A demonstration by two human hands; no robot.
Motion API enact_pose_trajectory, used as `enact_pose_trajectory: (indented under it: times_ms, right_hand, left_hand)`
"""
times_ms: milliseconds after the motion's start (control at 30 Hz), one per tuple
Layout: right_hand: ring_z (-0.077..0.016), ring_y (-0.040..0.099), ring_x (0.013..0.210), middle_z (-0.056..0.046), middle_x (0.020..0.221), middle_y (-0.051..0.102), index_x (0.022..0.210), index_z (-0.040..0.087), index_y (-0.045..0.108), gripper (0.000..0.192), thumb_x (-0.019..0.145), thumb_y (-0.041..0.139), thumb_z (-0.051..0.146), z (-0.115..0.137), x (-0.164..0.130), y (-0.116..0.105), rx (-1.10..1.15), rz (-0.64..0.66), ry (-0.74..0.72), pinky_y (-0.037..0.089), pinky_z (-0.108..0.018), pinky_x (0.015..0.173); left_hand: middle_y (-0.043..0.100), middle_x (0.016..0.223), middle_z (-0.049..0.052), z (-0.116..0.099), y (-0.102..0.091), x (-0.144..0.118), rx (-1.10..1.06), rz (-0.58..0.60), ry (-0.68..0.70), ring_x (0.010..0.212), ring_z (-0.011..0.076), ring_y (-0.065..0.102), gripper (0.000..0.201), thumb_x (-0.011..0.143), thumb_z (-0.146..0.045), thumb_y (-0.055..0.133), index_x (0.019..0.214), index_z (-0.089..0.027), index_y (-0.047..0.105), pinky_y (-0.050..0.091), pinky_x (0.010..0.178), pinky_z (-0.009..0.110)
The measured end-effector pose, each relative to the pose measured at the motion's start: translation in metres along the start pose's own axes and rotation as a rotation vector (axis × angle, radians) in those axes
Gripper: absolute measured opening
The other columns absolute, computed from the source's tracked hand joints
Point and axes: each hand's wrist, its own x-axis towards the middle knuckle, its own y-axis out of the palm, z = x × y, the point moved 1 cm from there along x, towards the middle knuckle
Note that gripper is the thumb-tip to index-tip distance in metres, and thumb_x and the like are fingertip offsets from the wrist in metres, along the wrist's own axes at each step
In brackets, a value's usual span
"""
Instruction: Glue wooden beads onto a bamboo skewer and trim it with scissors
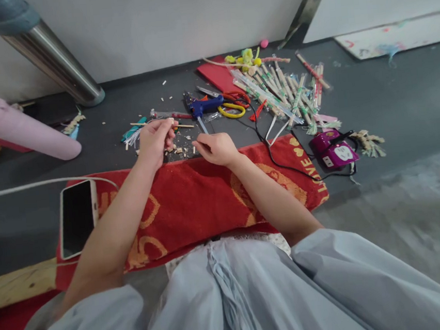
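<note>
My left hand point(154, 141) is closed in a pinch, with a small pale piece point(171, 121) at its fingertips. A thin wooden stick point(185, 126) shows on both sides of that hand; whether the fingers grip it I cannot tell. My right hand point(218, 148) is curled shut just above the edge of the red towel point(192, 204), and what it holds, if anything, is hidden. Wooden bits and crumbs point(179, 150) lie between the hands. Beyond them rests a blue glue gun point(206, 105) with a glue stick at its back, beside yellow-and-red-handled scissors point(232, 110).
Several wrapped wooden sticks point(285, 91) are heaped at the back right. A purple box point(333, 149) with a black cord sits at right. On the left are a phone point(78, 218), a pink bottle point(25, 129) and a steel flask point(54, 59).
</note>
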Motion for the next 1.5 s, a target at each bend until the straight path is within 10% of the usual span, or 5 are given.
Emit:
enact_pose_trajectory:
  times_ms: [433,700,1100,1500]
  right_hand:
    - [-0.0192,0.060,0.074,-0.006,0.084,0.068,0.097,0.018,0.061,0.026,0.096,0.039,0.030,-0.011,0.008,-0.014,0.006,-0.090,0.266,0.035,-0.029,0.066]
    - [-0.0326,0.053,0.115,-0.019,0.120,0.059,0.120,0.010,0.057,0.033,0.090,0.044,0.018,-0.041,0.059,-0.041,-0.374,0.063,0.222,0.039,-0.044,0.097]
    - [-0.0355,0.059,0.109,-0.022,0.118,0.065,0.124,0.011,0.061,0.044,0.080,0.061,0.017,-0.061,0.121,-0.041,-0.679,0.473,0.063,0.047,-0.048,0.087]
    - [-0.0318,0.056,0.106,-0.026,0.113,0.063,0.116,0.001,0.057,0.038,0.081,0.051,0.012,-0.091,0.113,-0.017,-0.565,0.255,-0.016,0.044,-0.047,0.090]
  left_hand:
    - [0.048,0.044,-0.008,0.029,0.023,-0.013,-0.280,0.096,0.076,0.032,0.0027,0.034,0.036,0.059,-0.047,0.085,0.075,-0.018,0.069,0.026,0.031,0.016]
    - [0.055,0.053,-0.007,0.037,0.017,-0.008,-0.339,0.022,0.092,0.031,0.0016,0.036,0.041,0.052,-0.047,0.088,0.070,-0.018,0.066,0.025,0.028,0.017]
    - [0.048,0.048,-0.009,0.035,0.020,-0.016,-0.379,0.121,0.044,0.032,0.0014,0.033,0.048,0.048,-0.052,0.088,0.069,-0.018,0.062,0.024,0.029,0.018]
    - [0.049,0.051,-0.010,0.037,0.017,-0.018,-0.387,0.192,0.024,0.034,0.0024,0.034,0.043,0.062,-0.049,0.079,0.076,-0.021,0.049,0.027,0.031,0.017]
